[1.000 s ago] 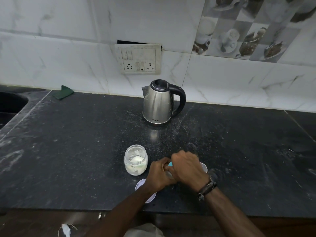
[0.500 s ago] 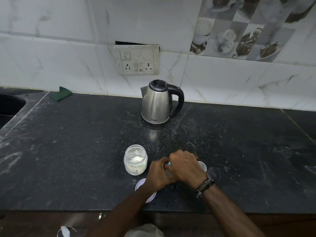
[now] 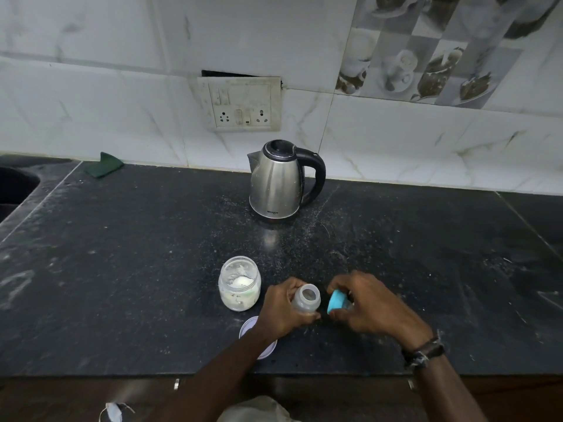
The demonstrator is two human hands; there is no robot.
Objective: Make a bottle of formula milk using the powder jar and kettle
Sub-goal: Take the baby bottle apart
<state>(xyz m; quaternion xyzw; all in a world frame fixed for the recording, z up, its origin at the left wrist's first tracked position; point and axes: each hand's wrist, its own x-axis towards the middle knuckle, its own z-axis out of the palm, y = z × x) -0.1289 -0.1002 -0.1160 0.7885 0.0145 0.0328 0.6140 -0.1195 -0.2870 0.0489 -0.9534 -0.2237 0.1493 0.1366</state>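
A small clear baby bottle [image 3: 306, 303] stands open-mouthed on the dark counter, and my left hand [image 3: 281, 310] grips its body. Just right of it, my right hand [image 3: 370, 304] holds the blue bottle cap [image 3: 336, 302], lifted clear of the bottle's neck. An open glass powder jar [image 3: 239, 284] with white powder at the bottom stands to the left of the bottle. Its white lid [image 3: 248, 327] lies flat on the counter, partly under my left forearm. The steel kettle [image 3: 278, 181] with a black handle stands near the back wall, lid shut.
The black stone counter [image 3: 122, 254] is dusted with spilled powder. A green cloth [image 3: 103, 168] lies at the back left, beside a sink edge [image 3: 18, 184]. A switch and socket panel [image 3: 240, 105] is on the tiled wall above the kettle.
Both hands were clasped together over the bottle before. Now my right hand has pulled the blue cap off to the right, and the bottle's open mouth shows in my left hand.
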